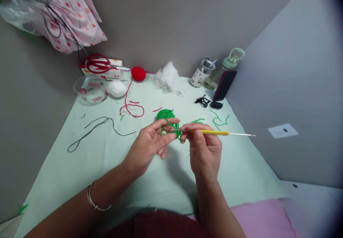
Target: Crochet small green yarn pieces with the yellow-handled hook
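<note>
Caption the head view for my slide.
Left hand pinches green yarn; right hand holds a yellow-handled crochet hook over the table.

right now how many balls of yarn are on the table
3. The red ball is at the back by the wall, the white ball beside the clear tub, the green ball just behind the left hand. Another could lie hidden behind that hand.

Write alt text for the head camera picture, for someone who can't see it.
The left hand pinches a small green crochet piece while the right hand holds a yellow-handled crochet hook to it, over a pale green table. Behind lie a green yarn ball, a red yarn ball, white stuffing and red scissors.
</note>
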Available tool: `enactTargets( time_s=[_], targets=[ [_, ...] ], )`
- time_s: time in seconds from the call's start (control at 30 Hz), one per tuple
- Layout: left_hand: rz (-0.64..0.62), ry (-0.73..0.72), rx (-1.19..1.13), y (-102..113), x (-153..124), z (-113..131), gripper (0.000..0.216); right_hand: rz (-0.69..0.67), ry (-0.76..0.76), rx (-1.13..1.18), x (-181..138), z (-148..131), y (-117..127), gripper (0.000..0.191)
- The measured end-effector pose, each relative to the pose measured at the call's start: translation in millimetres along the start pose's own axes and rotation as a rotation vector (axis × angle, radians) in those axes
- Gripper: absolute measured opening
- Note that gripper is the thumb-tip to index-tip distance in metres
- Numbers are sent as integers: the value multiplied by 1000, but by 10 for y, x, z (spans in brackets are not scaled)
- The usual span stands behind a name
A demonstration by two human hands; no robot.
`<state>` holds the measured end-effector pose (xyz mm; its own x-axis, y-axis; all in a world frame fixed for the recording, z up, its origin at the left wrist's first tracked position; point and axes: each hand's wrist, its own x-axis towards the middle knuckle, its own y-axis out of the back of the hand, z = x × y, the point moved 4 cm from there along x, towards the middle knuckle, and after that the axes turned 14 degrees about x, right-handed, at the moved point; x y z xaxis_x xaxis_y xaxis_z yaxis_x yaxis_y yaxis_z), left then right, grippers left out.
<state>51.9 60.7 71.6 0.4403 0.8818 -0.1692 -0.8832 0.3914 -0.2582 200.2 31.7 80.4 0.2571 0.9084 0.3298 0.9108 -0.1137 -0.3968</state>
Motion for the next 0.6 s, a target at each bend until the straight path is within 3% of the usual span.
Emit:
enactTargets(
  time_s=[0.23, 0.33, 0.47, 0.6],
  targets=[
    [43, -28, 30, 41, 4, 15, 33, 8, 41, 15, -3, -43, 2, 18],
    [85, -65, 98, 51, -9, 37, 30, -15, 150, -139, -38, -102, -20, 19],
    [142, -114, 209, 56, -30, 56, 28, -127, 413, -421, -128, -163, -80, 24],
    [143, -117, 180, 38, -29, 47, 33, -218, 566, -692, -232, -114, -112, 34]
  ],
)
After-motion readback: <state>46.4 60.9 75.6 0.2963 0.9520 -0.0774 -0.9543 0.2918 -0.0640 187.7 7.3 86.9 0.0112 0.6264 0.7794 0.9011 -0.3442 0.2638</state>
